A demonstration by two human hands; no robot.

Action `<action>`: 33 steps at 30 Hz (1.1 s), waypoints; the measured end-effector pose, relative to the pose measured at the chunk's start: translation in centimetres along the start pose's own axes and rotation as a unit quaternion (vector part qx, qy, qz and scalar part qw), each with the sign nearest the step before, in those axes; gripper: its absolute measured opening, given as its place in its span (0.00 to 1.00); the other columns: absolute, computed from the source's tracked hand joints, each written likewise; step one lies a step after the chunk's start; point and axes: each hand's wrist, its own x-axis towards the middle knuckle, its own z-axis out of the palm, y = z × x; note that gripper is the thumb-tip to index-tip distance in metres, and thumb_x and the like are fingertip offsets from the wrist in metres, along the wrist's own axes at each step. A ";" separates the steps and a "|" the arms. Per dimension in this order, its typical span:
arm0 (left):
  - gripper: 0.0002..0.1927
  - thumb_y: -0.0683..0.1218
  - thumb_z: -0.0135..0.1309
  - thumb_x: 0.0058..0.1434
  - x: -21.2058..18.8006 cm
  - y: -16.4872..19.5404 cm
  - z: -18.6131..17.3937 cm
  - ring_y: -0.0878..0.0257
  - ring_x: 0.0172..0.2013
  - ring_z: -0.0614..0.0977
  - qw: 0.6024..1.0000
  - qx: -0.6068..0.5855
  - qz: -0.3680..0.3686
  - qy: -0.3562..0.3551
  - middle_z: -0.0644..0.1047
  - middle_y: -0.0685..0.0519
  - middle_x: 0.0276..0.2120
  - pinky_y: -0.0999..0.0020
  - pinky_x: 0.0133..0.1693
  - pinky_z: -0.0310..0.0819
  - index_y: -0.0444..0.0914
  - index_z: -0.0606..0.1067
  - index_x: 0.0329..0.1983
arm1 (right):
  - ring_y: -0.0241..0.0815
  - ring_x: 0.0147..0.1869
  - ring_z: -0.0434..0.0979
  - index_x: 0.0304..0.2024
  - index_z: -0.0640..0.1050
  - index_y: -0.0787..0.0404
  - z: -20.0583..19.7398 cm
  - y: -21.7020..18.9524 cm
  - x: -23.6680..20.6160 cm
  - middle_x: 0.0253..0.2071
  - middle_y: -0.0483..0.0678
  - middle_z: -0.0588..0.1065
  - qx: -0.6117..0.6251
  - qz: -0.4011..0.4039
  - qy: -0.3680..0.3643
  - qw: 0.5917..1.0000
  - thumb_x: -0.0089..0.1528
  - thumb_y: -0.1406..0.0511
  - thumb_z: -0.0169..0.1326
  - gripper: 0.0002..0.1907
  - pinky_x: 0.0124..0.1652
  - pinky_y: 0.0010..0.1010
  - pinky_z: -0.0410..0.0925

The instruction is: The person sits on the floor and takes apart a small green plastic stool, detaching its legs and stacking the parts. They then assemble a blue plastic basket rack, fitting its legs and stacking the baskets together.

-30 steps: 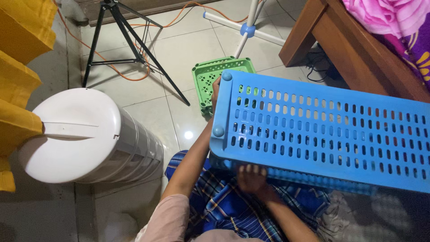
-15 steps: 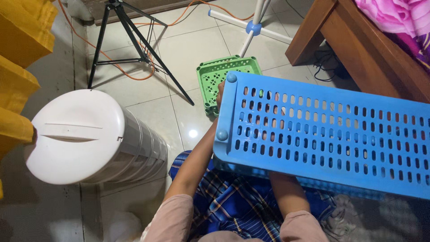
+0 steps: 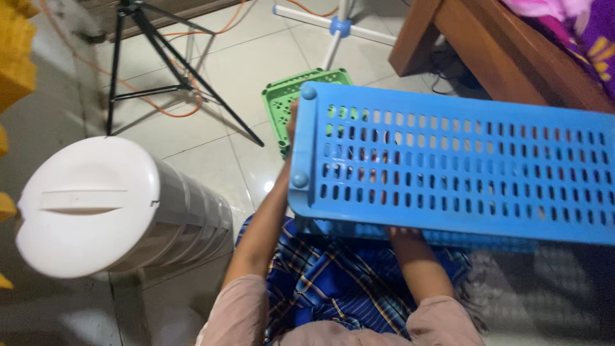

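Step in hand: a blue slotted basket [image 3: 461, 166] is held up over the lap, turned so its broad slotted face looks at the camera — I judge this a lift-and-turn, mid-carry.
Left hand [image 3: 292, 125]: at the basket's left end near the top corner, mostly hidden behind the plastic; it appears to grip that end, though how far the fingers close cannot be told.
Right hand [image 3: 405, 234]: under the lower edge, fingers curled onto the rim, bearing the weight from below.
Next move calls for: by my reading, both grips kept firm and the long basket kept level — its far right end runs out of view.
Edges: the wooden bed frame [image 3: 512, 57] stands close behind the upper right; a green basket [image 3: 282, 102] lies on the floor just behind the left end.
Open room: tiled floor [image 3: 211, 147] to the left, bounded by a white ribbed bin [image 3: 109, 205] and a black tripod [image 3: 160, 70].
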 end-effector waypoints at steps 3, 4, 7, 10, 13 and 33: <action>0.20 0.53 0.39 0.79 -0.7 -3.2 -1.1 0.50 0.37 0.79 0.951 -0.104 -0.263 -0.127 0.75 0.39 0.41 0.60 0.40 0.75 0.37 0.73 0.62 | 0.44 0.46 0.70 0.44 0.71 0.54 -0.8 -3.7 -4.4 0.44 0.49 0.70 -0.146 -0.106 0.036 0.983 0.69 0.60 0.49 0.06 0.46 0.37 0.64; 0.19 0.48 0.40 0.80 -0.3 -4.2 -3.4 0.45 0.54 0.73 0.986 -0.026 -0.081 -0.146 0.71 0.37 0.55 0.55 0.54 0.67 0.33 0.68 0.67 | 0.43 0.46 0.70 0.43 0.71 0.54 -1.3 -5.4 -6.3 0.43 0.48 0.70 -0.180 -0.146 0.052 0.971 0.69 0.60 0.49 0.06 0.45 0.37 0.64; 0.27 0.39 0.60 0.59 0.0 -3.7 -8.7 0.52 0.63 0.71 0.970 -0.058 -0.036 -0.235 0.70 0.46 0.61 0.55 0.62 0.67 0.37 0.71 0.63 | 0.43 0.44 0.70 0.41 0.72 0.54 -2.7 -10.7 -14.2 0.41 0.48 0.71 -0.246 -0.275 0.115 0.922 0.69 0.60 0.49 0.06 0.43 0.36 0.64; 0.18 0.41 0.50 0.74 -1.2 -0.1 -14.2 0.60 0.58 0.77 0.958 -0.197 -0.180 -0.110 0.77 0.50 0.57 0.64 0.62 0.71 0.34 0.71 0.67 | 0.42 0.42 0.70 0.39 0.73 0.54 -3.5 -15.0 -21.7 0.39 0.47 0.71 -0.266 -0.437 0.168 0.843 0.69 0.60 0.49 0.07 0.42 0.35 0.64; 0.20 0.55 0.41 0.78 -6.0 3.9 -16.2 0.59 0.54 0.79 0.944 -0.273 -0.169 0.083 0.77 0.48 0.52 0.62 0.58 0.74 0.36 0.70 0.61 | 0.39 0.45 0.69 0.40 0.73 0.53 -1.7 -18.3 -26.2 0.42 0.43 0.70 -0.298 -0.621 0.183 0.701 0.69 0.61 0.50 0.04 0.46 0.34 0.64; 0.39 0.72 0.34 0.79 -13.8 -5.6 -9.9 0.67 0.49 0.73 0.974 -0.166 -0.140 0.068 0.71 0.54 0.47 0.62 0.65 0.64 0.30 0.65 0.61 | 0.29 0.15 0.55 0.25 0.64 0.52 7.2 -23.2 -19.4 0.16 0.36 0.56 -0.435 -0.450 0.005 0.780 0.69 0.34 0.38 0.34 0.19 0.21 0.53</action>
